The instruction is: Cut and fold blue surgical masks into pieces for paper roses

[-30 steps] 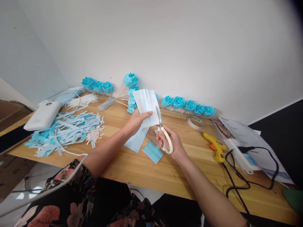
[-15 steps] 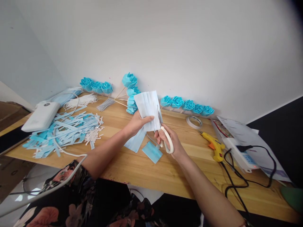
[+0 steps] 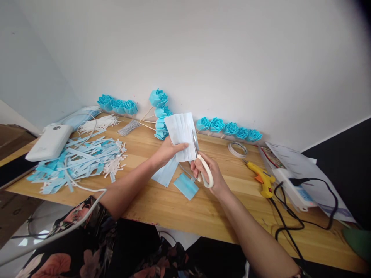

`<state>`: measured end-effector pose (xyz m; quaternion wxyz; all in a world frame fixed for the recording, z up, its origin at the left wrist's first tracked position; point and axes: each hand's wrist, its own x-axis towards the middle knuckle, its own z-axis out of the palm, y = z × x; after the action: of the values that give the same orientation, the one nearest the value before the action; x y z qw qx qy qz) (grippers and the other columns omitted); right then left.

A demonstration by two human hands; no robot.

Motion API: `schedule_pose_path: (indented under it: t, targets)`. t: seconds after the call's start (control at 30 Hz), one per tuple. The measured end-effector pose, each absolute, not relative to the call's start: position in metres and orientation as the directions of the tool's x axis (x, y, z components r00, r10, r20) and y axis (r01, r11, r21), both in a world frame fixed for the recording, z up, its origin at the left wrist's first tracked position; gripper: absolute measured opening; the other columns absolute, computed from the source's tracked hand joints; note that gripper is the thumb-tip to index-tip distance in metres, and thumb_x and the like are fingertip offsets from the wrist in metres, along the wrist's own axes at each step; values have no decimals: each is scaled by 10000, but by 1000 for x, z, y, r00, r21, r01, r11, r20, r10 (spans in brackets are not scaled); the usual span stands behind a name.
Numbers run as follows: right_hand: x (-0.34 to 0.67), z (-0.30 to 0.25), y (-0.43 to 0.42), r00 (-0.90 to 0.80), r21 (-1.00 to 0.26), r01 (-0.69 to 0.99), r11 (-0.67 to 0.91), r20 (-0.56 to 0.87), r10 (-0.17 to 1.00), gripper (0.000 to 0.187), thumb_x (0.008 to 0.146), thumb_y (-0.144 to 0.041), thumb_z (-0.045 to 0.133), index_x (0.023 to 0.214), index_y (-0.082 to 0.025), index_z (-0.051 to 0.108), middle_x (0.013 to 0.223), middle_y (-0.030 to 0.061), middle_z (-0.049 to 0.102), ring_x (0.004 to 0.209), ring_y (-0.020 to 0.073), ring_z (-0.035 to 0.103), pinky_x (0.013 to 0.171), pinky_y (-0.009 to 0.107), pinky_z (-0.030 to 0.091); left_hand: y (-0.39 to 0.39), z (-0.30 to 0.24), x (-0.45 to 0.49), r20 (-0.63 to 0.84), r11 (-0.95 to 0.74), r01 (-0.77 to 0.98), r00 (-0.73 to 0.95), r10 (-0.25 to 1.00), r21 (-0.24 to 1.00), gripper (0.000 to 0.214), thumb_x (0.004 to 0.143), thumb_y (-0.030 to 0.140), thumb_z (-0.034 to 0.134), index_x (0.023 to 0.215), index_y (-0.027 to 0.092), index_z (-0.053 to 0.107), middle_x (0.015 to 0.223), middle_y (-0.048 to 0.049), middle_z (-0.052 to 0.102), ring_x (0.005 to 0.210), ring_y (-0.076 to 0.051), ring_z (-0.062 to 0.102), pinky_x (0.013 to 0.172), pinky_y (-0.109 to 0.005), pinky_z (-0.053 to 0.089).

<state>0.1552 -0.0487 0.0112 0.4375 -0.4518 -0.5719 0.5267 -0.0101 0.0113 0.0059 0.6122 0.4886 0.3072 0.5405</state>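
My left hand (image 3: pixel 166 151) pinches the lower edge of a white pleated face mask (image 3: pixel 181 133) and holds it upright above the wooden table (image 3: pixel 188 208). Gripped in my right hand (image 3: pixel 209 173) are white-handled scissors (image 3: pixel 202 162), their blades pointing up along the mask's right edge. Beneath the hands lie a folded blue mask (image 3: pixel 165 172) and a smaller blue cut piece (image 3: pixel 186 185).
A heap of blue and white cut strips (image 3: pixel 78 160) and a white device (image 3: pixel 49 142) lie at the left. Blue fabric roses (image 3: pixel 228 129) line the wall. At the right are a tape roll (image 3: pixel 237 149), a yellow glue gun (image 3: pixel 262 177), black cables (image 3: pixel 292 224) and a power strip (image 3: pixel 298 192).
The mask and both hands have shifted very slightly; the scissors stay at the mask's right edge. Nothing else has moved.
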Motion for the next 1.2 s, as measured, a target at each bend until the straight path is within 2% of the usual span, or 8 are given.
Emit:
schedule_pose_path:
  t: [0.33,0.77,1.0,1.2]
  targets:
    - [156,6,-48,-200,-997,65,50,36,979,441,781,-626,658,741,-199,552,623,-25,547,438,74,452,401,212,371,12,4,-10,163,-74,-359,225,960,931,480,643,370,818,1029,127,667,1094,-130,714,1038,-305,652,912,-422,509]
    - [155,6,-49,-202,-998,60,30,17,979,446,790,-620,651,699,-202,524,513,-54,487,386,65,417,363,195,333,10,7,-9,153,-66,-363,218,964,929,468,633,362,825,1004,122,669,1103,-135,709,1072,-316,641,940,-432,499]
    - [154,6,-48,-210,-998,60,20,7,978,440,779,-610,661,714,-194,533,577,-45,519,388,54,418,363,195,322,13,7,-10,161,-76,-401,182,970,913,463,724,412,757,1074,130,645,1091,-130,712,1009,-303,667,875,-414,528]
    - [154,10,-49,-257,-995,88,55,31,966,453,775,-633,660,789,-192,557,664,-26,561,460,69,476,424,209,382,16,6,-11,155,-94,-421,111,982,902,472,663,356,804,1033,117,636,1027,-126,722,912,-278,685,805,-393,550]
